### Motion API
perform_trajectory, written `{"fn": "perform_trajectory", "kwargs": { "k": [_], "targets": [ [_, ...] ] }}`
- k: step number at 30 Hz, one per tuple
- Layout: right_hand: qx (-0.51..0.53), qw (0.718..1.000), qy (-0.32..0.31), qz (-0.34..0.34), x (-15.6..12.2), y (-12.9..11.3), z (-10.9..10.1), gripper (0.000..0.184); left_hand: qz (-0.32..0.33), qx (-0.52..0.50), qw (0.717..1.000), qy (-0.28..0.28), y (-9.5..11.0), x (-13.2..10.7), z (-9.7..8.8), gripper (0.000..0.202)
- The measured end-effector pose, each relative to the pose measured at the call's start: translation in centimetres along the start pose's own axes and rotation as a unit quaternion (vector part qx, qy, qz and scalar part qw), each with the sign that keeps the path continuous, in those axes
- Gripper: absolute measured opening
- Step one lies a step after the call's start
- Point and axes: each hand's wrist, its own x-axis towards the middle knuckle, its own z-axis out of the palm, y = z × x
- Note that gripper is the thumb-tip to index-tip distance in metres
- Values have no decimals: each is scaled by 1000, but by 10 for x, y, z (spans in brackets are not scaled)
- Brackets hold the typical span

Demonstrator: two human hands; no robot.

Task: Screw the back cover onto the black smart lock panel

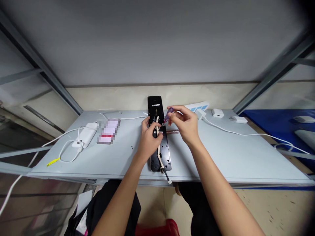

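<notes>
Black plastic panel [154, 102] flat on the pale grey table [221, 157], lengthwise away from the body, near end close to the front edge. Left hand [149, 139] down on its middle, fingers curled shut over a cream cable [159, 156], pinning it to the panel. Right hand [186, 126] just beside, thumb and fingertips pinched closed round a small purple-handled screwdriver [168, 114], tip down at the panel's upper half.

Looks midway, as a judgement: tool on the work, cable loose along the panel, connector [169, 181] dangling past the table edge and plugged into nothing. Small pale dots near the panel's lower end, perhaps unfilled holes.

No telling of any screw under the tip, nor of tightening or loosening: too small, and half covered by fingers. Middle of the panel hidden under the left hand. Screwdriver blade hard to make out against the black. Upper end of the cable lost between the two hands.
</notes>
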Motion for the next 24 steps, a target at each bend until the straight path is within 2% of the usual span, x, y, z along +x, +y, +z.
{"fn": "perform_trajectory", "kwargs": {
  "k": [24],
  "targets": [
    [-20,1000,-6,-22,0,-2,1,24,10,18,1000,9,3,-2,2,30]
  ]
}}
